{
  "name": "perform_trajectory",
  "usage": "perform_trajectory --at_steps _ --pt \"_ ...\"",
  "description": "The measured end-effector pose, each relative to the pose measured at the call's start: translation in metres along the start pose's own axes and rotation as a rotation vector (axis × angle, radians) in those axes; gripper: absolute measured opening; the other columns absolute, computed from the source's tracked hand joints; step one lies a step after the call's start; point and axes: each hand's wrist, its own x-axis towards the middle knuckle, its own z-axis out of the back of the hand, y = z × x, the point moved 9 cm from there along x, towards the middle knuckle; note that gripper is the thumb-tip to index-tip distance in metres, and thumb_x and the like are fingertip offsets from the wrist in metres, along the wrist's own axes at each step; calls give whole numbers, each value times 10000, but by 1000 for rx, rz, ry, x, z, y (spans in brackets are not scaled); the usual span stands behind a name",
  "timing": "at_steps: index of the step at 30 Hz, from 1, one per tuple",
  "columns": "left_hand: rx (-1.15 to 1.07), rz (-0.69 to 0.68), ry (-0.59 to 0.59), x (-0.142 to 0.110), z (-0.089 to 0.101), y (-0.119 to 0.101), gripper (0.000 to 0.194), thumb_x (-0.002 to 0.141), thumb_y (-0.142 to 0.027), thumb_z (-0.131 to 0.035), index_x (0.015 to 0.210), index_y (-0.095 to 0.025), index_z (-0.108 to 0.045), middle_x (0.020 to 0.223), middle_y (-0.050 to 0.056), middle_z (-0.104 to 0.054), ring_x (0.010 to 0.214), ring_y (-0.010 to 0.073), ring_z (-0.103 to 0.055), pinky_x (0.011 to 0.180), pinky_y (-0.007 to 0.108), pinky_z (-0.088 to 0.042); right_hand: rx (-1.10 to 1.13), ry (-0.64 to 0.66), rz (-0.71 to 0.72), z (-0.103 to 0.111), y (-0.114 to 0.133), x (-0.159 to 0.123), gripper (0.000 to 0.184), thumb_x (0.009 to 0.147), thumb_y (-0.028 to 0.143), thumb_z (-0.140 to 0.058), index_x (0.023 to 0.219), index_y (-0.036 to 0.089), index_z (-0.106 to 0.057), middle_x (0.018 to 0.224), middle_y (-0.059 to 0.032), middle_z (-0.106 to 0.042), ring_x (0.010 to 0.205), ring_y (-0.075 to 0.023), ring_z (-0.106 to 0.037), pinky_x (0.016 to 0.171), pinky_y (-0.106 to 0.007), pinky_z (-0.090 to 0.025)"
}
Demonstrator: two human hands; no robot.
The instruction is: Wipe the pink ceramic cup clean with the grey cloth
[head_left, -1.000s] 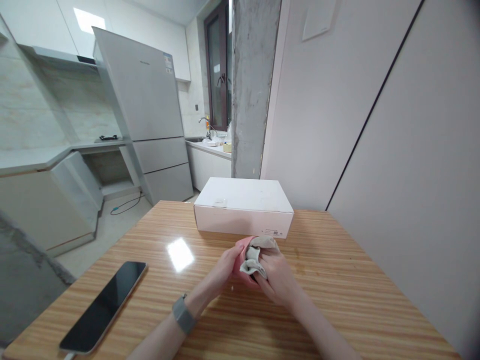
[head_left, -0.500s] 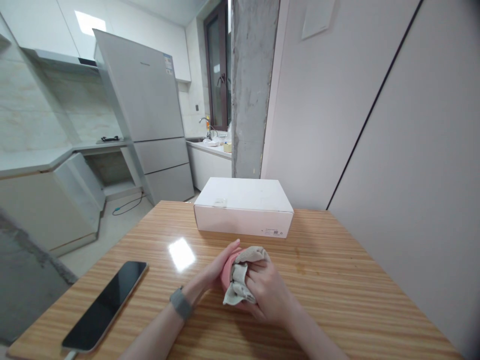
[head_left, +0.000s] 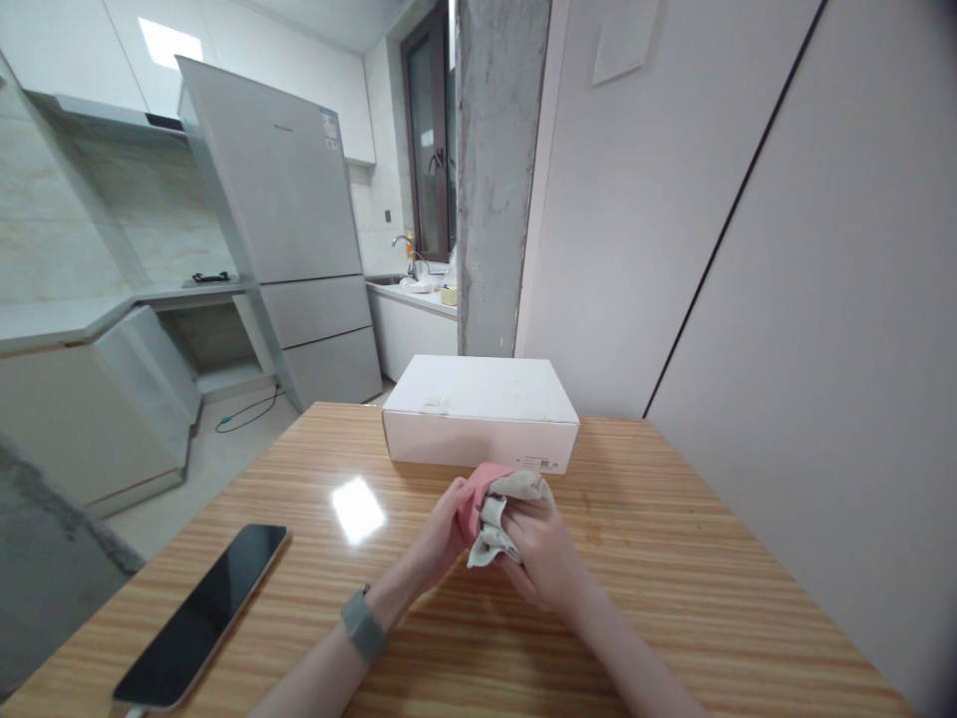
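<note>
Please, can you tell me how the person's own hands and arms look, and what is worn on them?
The left hand has a wide grey watch band around its wrist. The right hand shows no band or watch. Both forearms are bare, with no sleeves in view, and no ring can be seen.

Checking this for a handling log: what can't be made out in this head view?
Pink object: shape hidden by the left hand, right hand and beige cloth.
White box: contents hidden by its top.
Phone cable: cut off by the bottom edge.
Items on the far counter: too small to identify.
</note>
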Motion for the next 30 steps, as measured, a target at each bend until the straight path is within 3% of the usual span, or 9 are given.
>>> perform_trajectory --at_steps 5,9,11,15,17,20,25,30 --pt "-120 157 35 -3 -11 4 521 854 -565 -507 864 -85 -709 699 91 -714 677 193 -653 664 262 -476 -30 -22 131 -1 21 0 334 893 334 -379 1046 143 -607 976 -135 -700 998 -286 -600 983 -436 -381" --pt "-73 279 21 -4 -7 11 456 849 -520 -540 746 -108 -707 602 64 -700 541 152 -617 554 225 -444 -17 -36 177 -2 29 1 363 904 380 -363 993 137 -618 932 -140 -702 970 -284 -604 967 -429 -398" --pt "29 292 -1 -4 -1 12 443 851 -513 -547 821 -107 -722 676 70 -729 613 163 -646 608 228 -461 3 -25 152 -3 25 0 379 914 404 -346 992 148 -615 929 -134 -703 952 -281 -605 947 -436 -407" --pt "335 358 -106 -7 17 16 609 833 -637 -484 1021 -107 -715 764 79 -749 698 201 -665 688 275 -475 10 10 94 -8 11 -4 365 920 396 -321 917 178 -613 867 -107 -702 854 -265 -609 883 -440 -421" --pt "382 321 -143 -6 20 14 604 832 -637 -484 1093 -135 -694 834 69 -755 718 205 -665 698 288 -476 -6 20 62 -9 5 -4 323 905 359 -338 854 185 -605 830 -97 -693 811 -257 -602 853 -431 -422" --pt "267 218 -107 -4 9 13 520 857 -553 -510 1169 -164 -656 940 66 -747 790 214 -665 748 309 -478 -2 -2 10 -4 -4 -3 272 892 288 -345 841 189 -593 830 -89 -684 829 -251 -595 856 -419 -414" --pt "-18 115 15 -3 -17 11 408 870 -413 -511 1062 -100 -692 865 89 -737 833 218 -651 744 287 -470 -47 -67 4 4 -7 -6 265 904 306 -379 958 168 -599 911 -111 -698 913 -265 -605 896 -419 -405" --pt "21 255 -6 -6 -10 11 506 830 -544 -531 906 -78 -712 699 81 -710 633 181 -626 607 247 -432 -109 -41 148 -10 16 -10 339 894 359 -354 970 153 -613 884 -133 -707 925 -285 -609 926 -437 -408"
